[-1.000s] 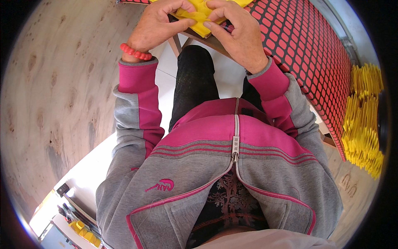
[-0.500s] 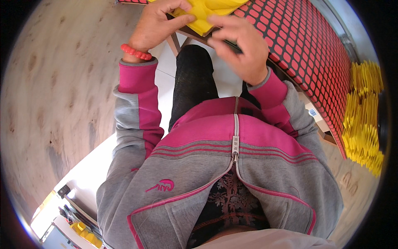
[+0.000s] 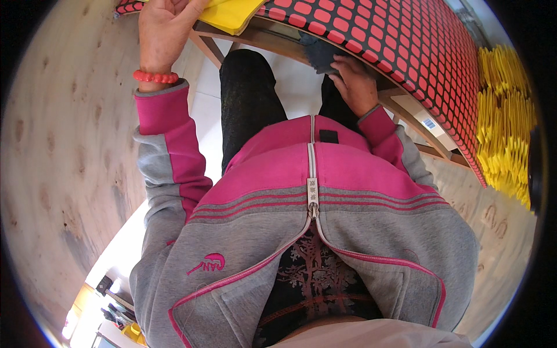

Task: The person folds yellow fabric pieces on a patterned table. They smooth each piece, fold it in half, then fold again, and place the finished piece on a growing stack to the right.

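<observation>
The right grip (image 3: 355, 87), fingers bent, sits just below the edge of the patterned desk (image 3: 400, 52), a dark cloth (image 3: 319, 51) at its fingertips; whether clamped, I cannot tell; farther left, the left grip (image 3: 164, 29), forearm stretched forward, meets yellow sheets (image 3: 235, 16) just to its right, closure unclear

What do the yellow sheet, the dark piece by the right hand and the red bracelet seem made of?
Yellow sheet: fabric or thin plastic, smooth and low-sheen; its even, flat-lying surface leaves this open.
Dark piece: probably matte cloth, judging by its limp look and uneven edge.
Bracelet: perhaps plastic or polished stone, glossy, from its rounded, bright beads.
</observation>
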